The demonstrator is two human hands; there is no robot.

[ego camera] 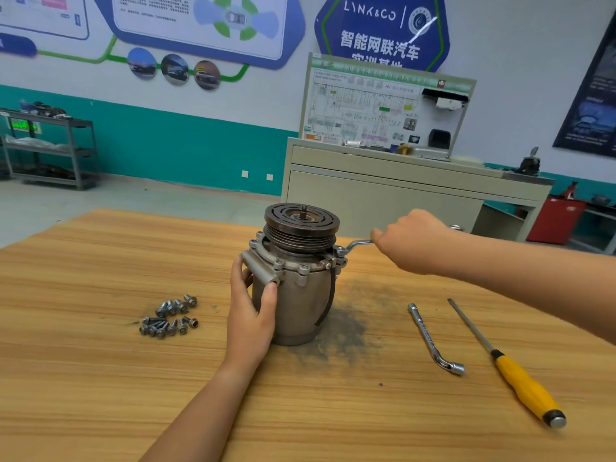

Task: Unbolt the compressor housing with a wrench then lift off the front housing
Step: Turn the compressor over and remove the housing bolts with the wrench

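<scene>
The compressor [293,301] is standing upright near the middle of the worktop [100,361], with its grooved, dark pulley [301,221] uppermost. A wrench [358,243] is sitting on a rim bolt [340,251] at the compressor's right. Its handle is running roughly level out to the right, into the right hand [413,243], which is clamping round the outer end. The left hand [251,315] is curling round the compressor's left flank and bracing it. Judgement: the turning is falling to the right hand, which is nearer that bolt. The body is dull cast metal and barrel-shaped. Loose bolts [170,316] are lying heaped to the compressor's left. A bent socket wrench [433,338] and a yellow-handled screwdriver [510,365] are lying to its right.
</scene>
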